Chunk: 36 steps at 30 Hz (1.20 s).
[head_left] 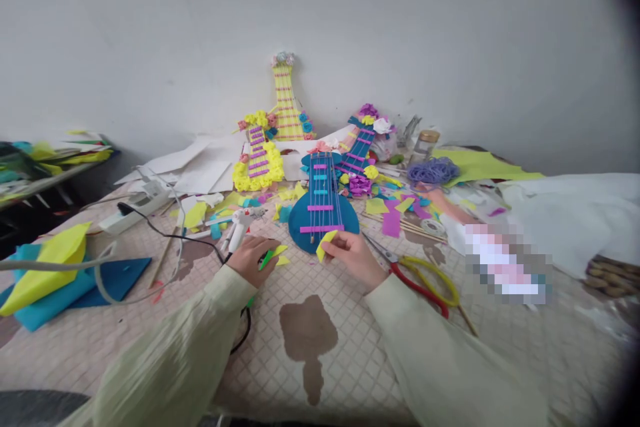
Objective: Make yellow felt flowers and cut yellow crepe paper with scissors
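Note:
My left hand (253, 261) curls around a slim green tool (267, 259), whose kind its fingers hide. Just beyond these fingertips are small yellow paper pieces (283, 260). Between thumb and fingers, my right hand (354, 255) pinches a folded yellow paper piece (327, 245). That piece is at the lower edge of a blue paper guitar (295, 223) with purple and light blue strips and strings. A white glue gun (240, 225) rests just past my left hand. Scissors (415, 277) with red and yellow handles lie beside my right wrist.
Three decorated craft guitars, including a tall yellow one (289, 103), stand at the back. Paper scraps (391, 223), wooden sticks and purple cord (433, 172) lie right. A power strip (135, 208) with cables and folded paper (55, 273) lie left. Another person's arm (445, 207) reaches in.

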{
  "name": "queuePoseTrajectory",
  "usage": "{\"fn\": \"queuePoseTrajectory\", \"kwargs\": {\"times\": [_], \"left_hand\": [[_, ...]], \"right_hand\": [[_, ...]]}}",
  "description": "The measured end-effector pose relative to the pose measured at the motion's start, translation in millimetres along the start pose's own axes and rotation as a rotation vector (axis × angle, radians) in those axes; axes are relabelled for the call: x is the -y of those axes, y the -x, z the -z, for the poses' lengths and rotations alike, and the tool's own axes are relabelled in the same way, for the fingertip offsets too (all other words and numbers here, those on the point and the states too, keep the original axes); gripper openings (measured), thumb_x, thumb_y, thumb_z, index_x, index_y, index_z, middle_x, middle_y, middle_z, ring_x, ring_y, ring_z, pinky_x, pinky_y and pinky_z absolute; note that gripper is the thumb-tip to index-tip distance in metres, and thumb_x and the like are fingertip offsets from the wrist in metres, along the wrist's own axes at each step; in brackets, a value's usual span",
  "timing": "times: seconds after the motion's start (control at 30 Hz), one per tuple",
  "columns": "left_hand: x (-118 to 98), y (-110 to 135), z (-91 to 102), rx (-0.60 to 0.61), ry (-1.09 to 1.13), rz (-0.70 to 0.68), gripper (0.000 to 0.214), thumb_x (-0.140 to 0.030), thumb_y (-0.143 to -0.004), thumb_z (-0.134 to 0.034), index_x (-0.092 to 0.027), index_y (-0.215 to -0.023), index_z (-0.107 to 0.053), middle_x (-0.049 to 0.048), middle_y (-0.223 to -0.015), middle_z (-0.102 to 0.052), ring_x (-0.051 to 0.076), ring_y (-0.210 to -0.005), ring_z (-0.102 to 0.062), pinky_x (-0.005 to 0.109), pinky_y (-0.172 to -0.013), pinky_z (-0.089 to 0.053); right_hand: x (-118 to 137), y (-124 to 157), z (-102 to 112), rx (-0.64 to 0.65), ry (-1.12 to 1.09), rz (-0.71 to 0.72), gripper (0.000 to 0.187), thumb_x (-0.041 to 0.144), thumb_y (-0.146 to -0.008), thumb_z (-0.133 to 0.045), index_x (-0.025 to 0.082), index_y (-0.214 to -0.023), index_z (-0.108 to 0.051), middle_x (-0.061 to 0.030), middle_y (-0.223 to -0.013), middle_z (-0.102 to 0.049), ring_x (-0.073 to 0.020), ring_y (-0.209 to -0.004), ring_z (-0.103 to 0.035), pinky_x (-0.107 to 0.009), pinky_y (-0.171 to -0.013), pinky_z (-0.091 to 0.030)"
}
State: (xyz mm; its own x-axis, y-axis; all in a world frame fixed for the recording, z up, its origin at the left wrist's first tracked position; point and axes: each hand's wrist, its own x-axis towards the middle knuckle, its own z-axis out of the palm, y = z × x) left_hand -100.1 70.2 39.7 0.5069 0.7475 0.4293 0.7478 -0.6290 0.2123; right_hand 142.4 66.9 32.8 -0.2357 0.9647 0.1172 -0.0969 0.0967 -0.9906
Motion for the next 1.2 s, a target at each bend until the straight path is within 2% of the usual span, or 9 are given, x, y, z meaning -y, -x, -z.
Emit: {"fn": "queuePoseTrajectory", "kwargs": {"times": [0.1, 0.17, 0.33, 0.53, 0.67, 0.73, 0.9, 1.03, 1.2], "left_hand": [[16, -7, -6.9, 0.228, -0.080, -0.048, 0.028, -0.028, -0.077, -0.043, -0.012, -0.091, -0.062, 0.0112, -0.086, -0.063, 0.021, -0.081, -0.056, 0.035, -0.078, -0.043], [22, -13, -10.7, 0.328, -0.105, -0.066, 0.026, -0.026, -0.076, -0.044, -0.014, -0.088, -0.063, 0.0099, -0.085, -0.063, 0.020, -0.080, -0.055, 0.033, -0.076, -0.042], [25, -27, -16.0, 0.485, -0.142, -0.106, 0.021, -0.019, -0.068, -0.051, -0.020, -0.084, -0.064, 0.0058, -0.085, -0.062, 0.020, -0.082, -0.052, 0.032, -0.075, -0.041], [22, -48, -24.4, 0.709, -0.124, -0.144, 0.021, -0.013, -0.056, -0.059, -0.018, -0.075, -0.065, 0.0061, -0.083, -0.062, 0.021, -0.081, -0.051, 0.031, -0.073, -0.040], [22, -62, -32.7, 0.857, -0.080, -0.154, 0.016, -0.009, -0.049, -0.063, -0.017, -0.063, -0.063, 0.0032, -0.072, -0.062, 0.019, -0.075, -0.053, 0.028, -0.070, -0.041], [23, -66, -34.9, 0.903, -0.058, -0.147, 0.018, -0.007, -0.046, -0.063, -0.018, -0.060, -0.061, 0.0005, -0.067, -0.062, 0.018, -0.071, -0.053, 0.027, -0.068, -0.041], [28, -70, -32.1, 0.973, 0.031, -0.120, 0.031, -0.008, -0.044, -0.065, -0.020, -0.071, -0.063, -0.0047, -0.065, -0.062, 0.013, -0.063, -0.054, 0.022, -0.059, -0.042], [33, -73, -30.1, 0.997, 0.080, -0.080, 0.025, -0.009, -0.044, -0.065, -0.020, -0.066, -0.063, -0.0055, -0.057, -0.060, 0.011, -0.053, -0.053, 0.019, -0.049, -0.041], [35, -70, -34.3, 0.973, 0.127, -0.091, 0.018, -0.008, -0.045, -0.062, -0.019, -0.059, -0.063, -0.0049, -0.053, -0.058, 0.011, -0.051, -0.054, 0.019, -0.049, -0.042]], "right_hand": [[-6, 4, 6, -0.043, 0.005, 0.002, 0.018, 0.032, -0.069, -0.063, 0.014, -0.069, -0.060, -0.0010, -0.062, -0.062, -0.0102, -0.051, -0.054, -0.025, -0.053, -0.044], [-9, 4, 9, -0.073, 0.007, 0.004, 0.019, 0.033, -0.069, -0.063, 0.014, -0.069, -0.060, -0.0008, -0.062, -0.062, -0.0096, -0.049, -0.052, -0.025, -0.052, -0.043], [-11, 3, 9, -0.077, 0.015, 0.003, 0.020, 0.034, -0.067, -0.064, 0.014, -0.068, -0.061, -0.0011, -0.060, -0.061, -0.0100, -0.048, -0.051, -0.025, -0.050, -0.042], [-13, 3, 9, -0.081, 0.022, 0.008, 0.022, 0.036, -0.066, -0.065, 0.014, -0.068, -0.060, -0.0017, -0.060, -0.061, -0.0107, -0.049, -0.051, -0.025, -0.049, -0.042], [-16, 2, 9, -0.089, 0.015, 0.011, 0.025, 0.038, -0.065, -0.065, 0.014, -0.069, -0.060, -0.0020, -0.060, -0.061, -0.0109, -0.048, -0.051, -0.025, -0.049, -0.042], [-17, 1, 9, -0.092, 0.008, 0.010, 0.026, 0.038, -0.065, -0.065, 0.013, -0.068, -0.059, -0.0016, -0.059, -0.061, -0.0105, -0.047, -0.050, -0.025, -0.048, -0.042], [-17, 0, 7, -0.099, -0.006, 0.013, 0.028, 0.040, -0.063, -0.065, 0.013, -0.066, -0.058, -0.0013, -0.057, -0.060, -0.0104, -0.046, -0.050, -0.024, -0.046, -0.042], [-19, 0, 7, -0.096, -0.006, 0.021, 0.025, 0.038, -0.065, -0.064, 0.014, -0.069, -0.058, -0.0023, -0.060, -0.061, -0.0108, -0.048, -0.051, -0.024, -0.047, -0.043], [-21, 0, 7, -0.092, -0.009, 0.026, 0.023, 0.035, -0.066, -0.063, 0.014, -0.069, -0.058, -0.0019, -0.059, -0.060, -0.0110, -0.048, -0.051, -0.024, -0.048, -0.043]]}}
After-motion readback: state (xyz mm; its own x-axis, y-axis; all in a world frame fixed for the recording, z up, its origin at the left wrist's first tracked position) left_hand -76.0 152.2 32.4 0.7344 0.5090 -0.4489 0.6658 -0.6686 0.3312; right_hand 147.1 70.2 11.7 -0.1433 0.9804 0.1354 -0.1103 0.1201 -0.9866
